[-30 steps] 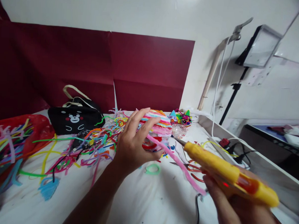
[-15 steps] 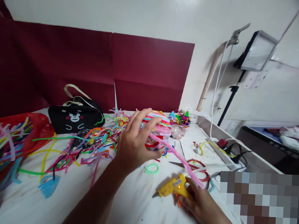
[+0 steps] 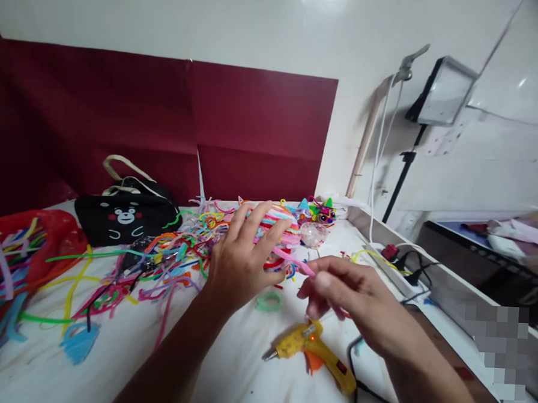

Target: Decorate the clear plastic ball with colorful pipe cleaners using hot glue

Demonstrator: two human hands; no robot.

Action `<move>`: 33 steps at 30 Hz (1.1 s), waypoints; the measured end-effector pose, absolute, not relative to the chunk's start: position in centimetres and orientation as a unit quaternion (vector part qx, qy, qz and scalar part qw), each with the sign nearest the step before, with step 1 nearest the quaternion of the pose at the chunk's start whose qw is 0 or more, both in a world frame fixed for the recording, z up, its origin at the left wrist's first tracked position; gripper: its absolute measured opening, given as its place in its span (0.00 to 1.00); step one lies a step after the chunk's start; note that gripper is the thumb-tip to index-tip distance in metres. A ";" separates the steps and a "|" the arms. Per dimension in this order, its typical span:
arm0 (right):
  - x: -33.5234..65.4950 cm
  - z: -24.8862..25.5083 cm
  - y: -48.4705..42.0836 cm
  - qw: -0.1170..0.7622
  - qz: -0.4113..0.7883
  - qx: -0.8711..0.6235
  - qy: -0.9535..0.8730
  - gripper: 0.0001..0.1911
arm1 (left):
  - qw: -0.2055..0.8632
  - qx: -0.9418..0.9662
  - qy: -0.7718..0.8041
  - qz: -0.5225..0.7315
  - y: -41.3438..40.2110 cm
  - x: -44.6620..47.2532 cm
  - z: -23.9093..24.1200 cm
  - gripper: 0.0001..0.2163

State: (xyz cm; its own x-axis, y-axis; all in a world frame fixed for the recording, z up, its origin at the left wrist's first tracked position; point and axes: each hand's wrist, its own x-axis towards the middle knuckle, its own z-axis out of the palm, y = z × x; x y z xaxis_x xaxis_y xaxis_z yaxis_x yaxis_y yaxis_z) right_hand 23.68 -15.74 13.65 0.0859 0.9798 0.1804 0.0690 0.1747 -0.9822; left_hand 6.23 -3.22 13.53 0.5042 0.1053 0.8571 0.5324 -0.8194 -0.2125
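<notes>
My left hand [image 3: 243, 257] is wrapped round a striped, many-coloured pipe-cleaner object [image 3: 279, 217], its fingers curved over the top. A pink pipe cleaner [image 3: 293, 263] runs from that object to my right hand [image 3: 349, 296], which pinches it between thumb and fingers. The yellow glue gun [image 3: 310, 351] lies on the white table [image 3: 120, 362] just below my right hand, its light glowing and its black cord trailing to the right.
Loose pipe cleaners [image 3: 166, 262] of many colours litter the table. A red bag [image 3: 46, 238] of them sits at the left, a black bear-face bag [image 3: 124, 218] behind. A small colourful figure [image 3: 320, 211] and clear ball [image 3: 313, 234] stand at the back. A power strip [image 3: 401, 265] lies by the right edge.
My right hand set the glue gun down on the table, let it go, and rose to pinch the pink pipe cleaner. My left hand stayed on the striped object.
</notes>
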 end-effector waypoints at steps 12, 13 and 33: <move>22.2 12.2 -13.1 0.647 0.193 -0.518 -0.526 0.15 | 0.186 -0.851 -0.190 -0.452 -3.5 6.6 13.4 0.29; 22.2 12.1 -13.0 0.654 0.187 -0.520 -0.517 0.16 | 0.181 -0.851 -0.189 -0.455 -3.5 6.7 13.4 0.29; 22.2 11.4 -12.1 0.724 0.296 -0.462 -0.418 0.18 | 0.007 -0.843 -0.227 -0.487 -4.2 7.3 13.2 0.31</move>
